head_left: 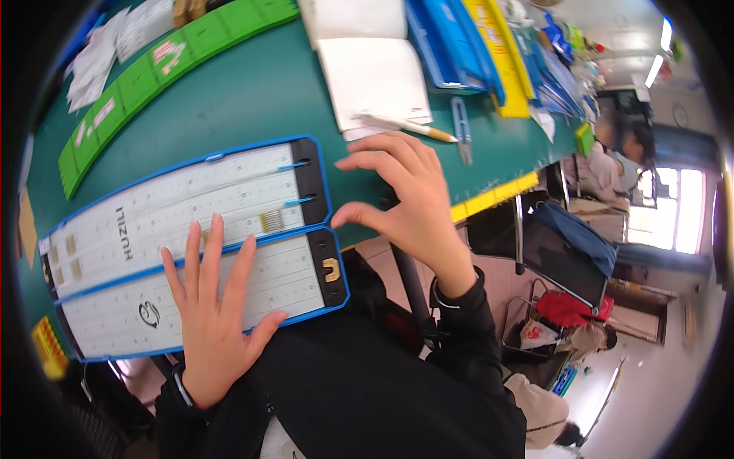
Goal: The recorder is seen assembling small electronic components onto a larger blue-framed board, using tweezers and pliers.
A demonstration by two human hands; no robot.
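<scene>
A long, flat blue-rimmed case (130, 218) lies opened out on the near edge of the table, its two white, ruled halves side by side. It looks like a fishing rig box. My left hand (218, 317) rests across the case's middle, fingers spread. Under and beside its fingertips lie a small coil-like piece (271, 222) and thin lines too fine to follow. Two blue pins (298, 202) stick out near the black right end of the far half. Off that end hovers my right hand (409, 195), thumb and curved fingers apart, with nothing visible between them.
Beyond the case, a long green segmented strip (160, 65) curves along the green table (252, 84). An open notebook (375, 76), a pen (420, 128) and blue-handled snips (461, 126) lie farther right. Blue trays (451, 46) stand behind. A chair (550, 252) and other people are at right.
</scene>
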